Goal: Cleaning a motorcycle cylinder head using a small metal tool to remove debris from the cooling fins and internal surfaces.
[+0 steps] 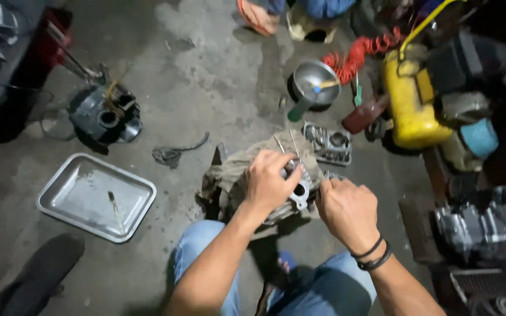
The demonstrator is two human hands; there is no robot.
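Observation:
My left hand [269, 182] presses down on a grey metal engine part [300, 193] that rests on a dirty cloth [233, 168] on the concrete floor. My right hand [346, 210], with dark bands at the wrist, is closed around a thin tool whose tip meets the right side of the part. Two thin metal rods [291, 143] stick up from the part just beyond my left hand. The tool itself is mostly hidden inside my fist.
A metal tray [71, 196] holding a small tool lies at left, an engine piece [106, 117] behind it. A cylinder-head piece [328, 143], a steel bowl [314, 82], a red coiled hose [361, 52] and a yellow tank [408, 105] stand beyond. Another person's foot [259, 14] is at top.

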